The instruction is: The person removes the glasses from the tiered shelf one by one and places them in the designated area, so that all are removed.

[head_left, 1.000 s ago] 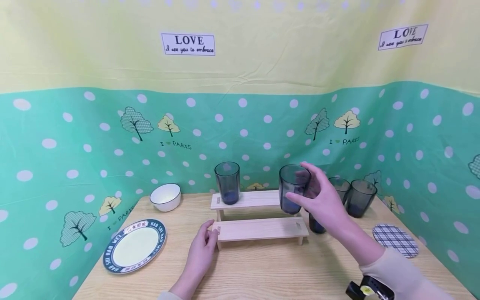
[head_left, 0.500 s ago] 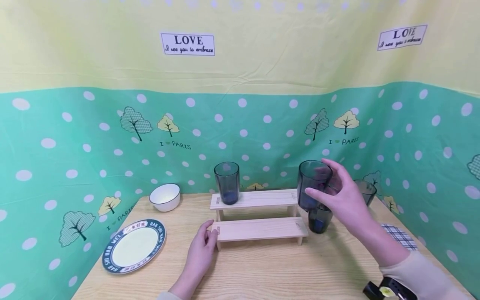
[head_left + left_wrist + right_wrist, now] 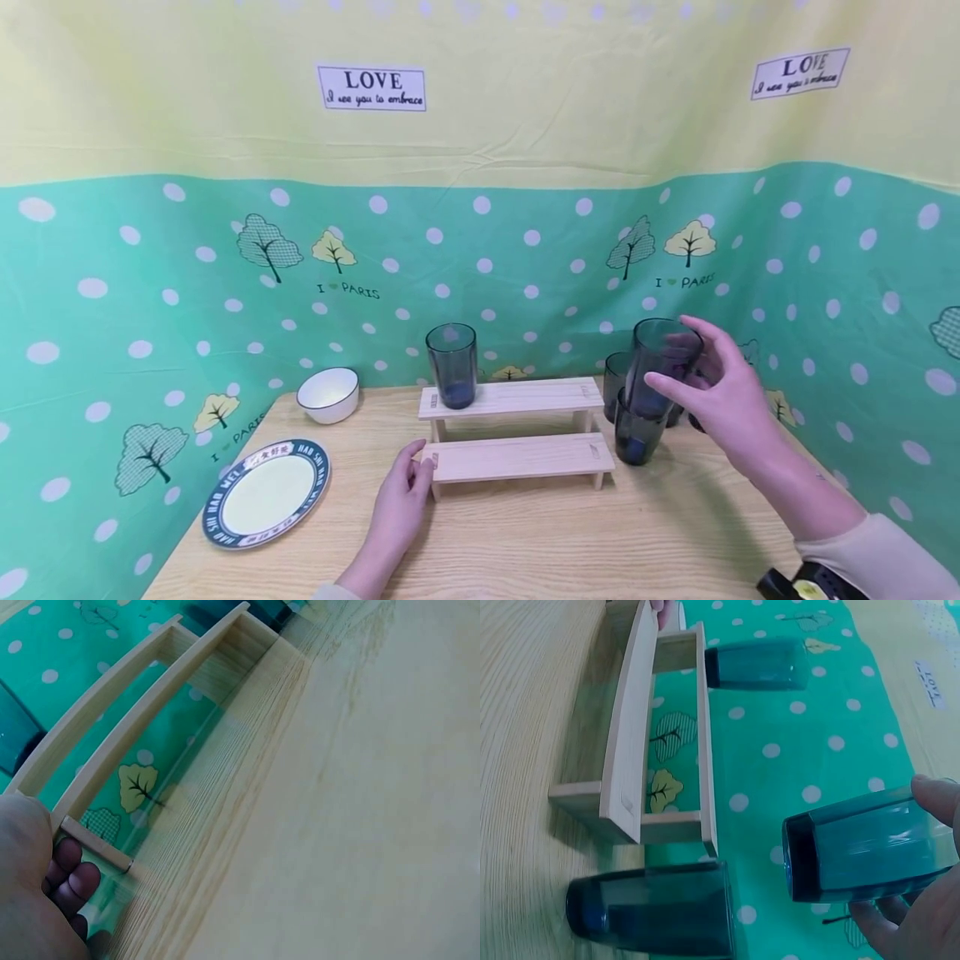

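My right hand (image 3: 727,400) holds a dark blue-grey glass tumbler (image 3: 651,354) in the air to the right of a two-tier wooden shelf (image 3: 517,458). Thumb and fingers span its sides, as the right wrist view shows. Below it on the table stands a similar tumbler (image 3: 636,446), partly overlapped in the head view. At the left end of the lower tier, my left hand (image 3: 397,504) grips the board's edge, fingers curled beside the leg (image 3: 97,844). Another tumbler (image 3: 453,362) stands upright on the upper tier's left part.
More tumblers stand behind the right hand, one beside the shelf (image 3: 615,392), others mostly hidden. A white bowl (image 3: 330,398) sits at the back left. Nearer, a plate with a blue patterned rim (image 3: 315,492) lies on the wooden table (image 3: 525,550). Patterned cloth (image 3: 480,267) encloses the back and sides.
My right hand has carried its tumbler from over the shelf's right end rightward past it. Its arm now covers the checked coaster. The left hand stays at the shelf's end.
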Tool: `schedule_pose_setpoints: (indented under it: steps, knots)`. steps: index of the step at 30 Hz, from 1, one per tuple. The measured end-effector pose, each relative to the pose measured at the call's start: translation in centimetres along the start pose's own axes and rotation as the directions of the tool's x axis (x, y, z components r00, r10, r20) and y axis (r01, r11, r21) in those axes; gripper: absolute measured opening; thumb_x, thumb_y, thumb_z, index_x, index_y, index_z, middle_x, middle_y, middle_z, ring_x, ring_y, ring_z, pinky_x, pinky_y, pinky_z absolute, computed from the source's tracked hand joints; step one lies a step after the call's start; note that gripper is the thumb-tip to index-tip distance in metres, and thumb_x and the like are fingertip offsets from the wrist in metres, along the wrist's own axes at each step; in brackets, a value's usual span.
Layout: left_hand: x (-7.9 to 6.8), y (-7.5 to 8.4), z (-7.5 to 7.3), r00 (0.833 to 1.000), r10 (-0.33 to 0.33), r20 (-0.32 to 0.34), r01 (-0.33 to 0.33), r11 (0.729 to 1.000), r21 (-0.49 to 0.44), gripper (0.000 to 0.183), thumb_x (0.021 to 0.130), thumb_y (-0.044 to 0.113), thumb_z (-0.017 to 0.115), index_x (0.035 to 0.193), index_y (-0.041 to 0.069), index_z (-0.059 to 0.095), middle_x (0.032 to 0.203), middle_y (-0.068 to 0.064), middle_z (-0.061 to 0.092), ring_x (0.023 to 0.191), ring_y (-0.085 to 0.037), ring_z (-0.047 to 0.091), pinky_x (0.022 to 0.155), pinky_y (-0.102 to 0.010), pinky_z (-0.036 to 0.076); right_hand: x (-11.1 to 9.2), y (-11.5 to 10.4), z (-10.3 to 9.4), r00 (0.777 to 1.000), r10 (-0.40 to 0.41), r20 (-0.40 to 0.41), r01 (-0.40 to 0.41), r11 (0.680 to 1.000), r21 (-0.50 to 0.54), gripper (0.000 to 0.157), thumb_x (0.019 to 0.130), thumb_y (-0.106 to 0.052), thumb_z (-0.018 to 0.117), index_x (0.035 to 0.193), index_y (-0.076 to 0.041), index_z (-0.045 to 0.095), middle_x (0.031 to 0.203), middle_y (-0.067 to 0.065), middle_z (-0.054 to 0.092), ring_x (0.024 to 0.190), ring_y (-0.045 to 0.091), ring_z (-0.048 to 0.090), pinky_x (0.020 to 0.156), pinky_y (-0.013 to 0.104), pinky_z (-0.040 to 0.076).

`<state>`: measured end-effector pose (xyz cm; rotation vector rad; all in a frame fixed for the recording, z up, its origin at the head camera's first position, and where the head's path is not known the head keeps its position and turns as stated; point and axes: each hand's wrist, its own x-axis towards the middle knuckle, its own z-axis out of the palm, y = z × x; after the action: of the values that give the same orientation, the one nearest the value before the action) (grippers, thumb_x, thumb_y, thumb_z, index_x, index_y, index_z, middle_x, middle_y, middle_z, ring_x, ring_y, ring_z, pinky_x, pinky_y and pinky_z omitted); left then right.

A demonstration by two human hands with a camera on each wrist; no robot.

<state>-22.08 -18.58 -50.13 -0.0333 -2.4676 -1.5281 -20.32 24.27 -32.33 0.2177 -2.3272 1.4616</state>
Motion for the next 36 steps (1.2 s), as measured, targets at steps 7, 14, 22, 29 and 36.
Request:
schedule_pose_setpoints:
  steps: [7,14,22,29,36]
  knots:
    - [0.0,0.0,-0.1,1.0,0.004,-0.003,-0.004,1.0,-0.007,0.045,0.116,0.019,0.059,0.156,-0.001,0.054,0.081,0.002,0.052,0.067,-0.012,0.048,0.062,-0.03,0.043,0.0,0.7,-1.3,0.999,0.016,-0.027,-0.016,1.0,-0.017,0.096,0.099,-0.029,0.088,0.175,-0.024,0.029,0.151,0.005,0.055,0.126,0.001,0.056,0.095,0.007,0.046]
    - [0.0,0.1,-0.1,1.0,0.004,-0.005,-0.004,1.0,-0.003,0.045,0.115,0.018,0.059,0.156,-0.001,0.054,0.081,0.001,0.052,0.068,-0.013,0.048,0.062,-0.03,0.043,-0.1,1.9,-2.6,0.998,0.023,-0.062,-0.027,0.997,-0.067,0.096,0.098,-0.032,0.088,0.175,-0.028,0.03,0.149,0.001,0.055,0.124,-0.001,0.054,0.094,0.005,0.045]
    - [0.0,0.1,-0.1,1.0,-0.001,-0.004,0.001,1.0,-0.003,0.046,0.115,0.018,0.059,0.156,-0.002,0.053,0.083,0.001,0.053,0.069,-0.012,0.049,0.063,-0.03,0.044,-0.2,3.6,-3.8,0.995,0.069,-0.072,-0.078,0.99,-0.119,0.1,0.099,-0.039,0.087,0.176,-0.032,0.024,0.154,0.006,0.051,0.133,0.011,0.052,0.092,0.004,0.045]
    - [0.1,0.0,0.0,1.0,0.002,-0.004,-0.002,1.0,-0.002,0.046,0.115,0.018,0.059,0.156,-0.002,0.053,0.083,0.001,0.053,0.069,-0.013,0.049,0.063,-0.03,0.044,-0.5,5.1,-4.2,0.992,0.108,-0.064,-0.117,0.981,-0.157,0.106,0.097,-0.045,0.087,0.178,-0.026,0.02,0.152,0.009,0.05,0.14,0.033,0.049,0.089,0.003,0.044]
    - [0.1,0.0,0.0,1.0,0.003,0.0,-0.003,1.0,0.001,0.045,0.116,0.02,0.058,0.156,-0.001,0.054,0.084,0.0,0.054,0.069,-0.013,0.049,0.063,-0.03,0.044,-0.8,6.7,-4.2,0.99,0.13,-0.047,-0.135,0.981,-0.136,0.107,0.098,-0.042,0.086,0.178,-0.021,0.018,0.157,0.021,0.047,0.142,0.044,0.049,0.087,0.006,0.049]
